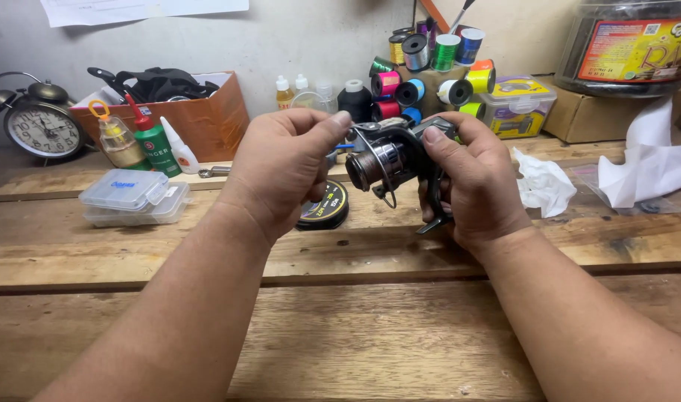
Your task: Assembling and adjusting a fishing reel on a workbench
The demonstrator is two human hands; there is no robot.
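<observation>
Right hand wraps its grip round the spinning reel, steadying it above the bench; left hand pinches near the bail, spool facing left. Line spool lies beneath.

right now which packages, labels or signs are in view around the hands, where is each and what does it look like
Big dark jar, top right: red and yellow label.
Green bottle, left of the left hand: red cap, round emblem label.
Line spool, flat on the bench behind the left hand: black with yellow label.
Lidded plastic box, behind the right hand: clear, yellow and purple label.
Paper sheet, wall top left: white, print too small to tell.
</observation>
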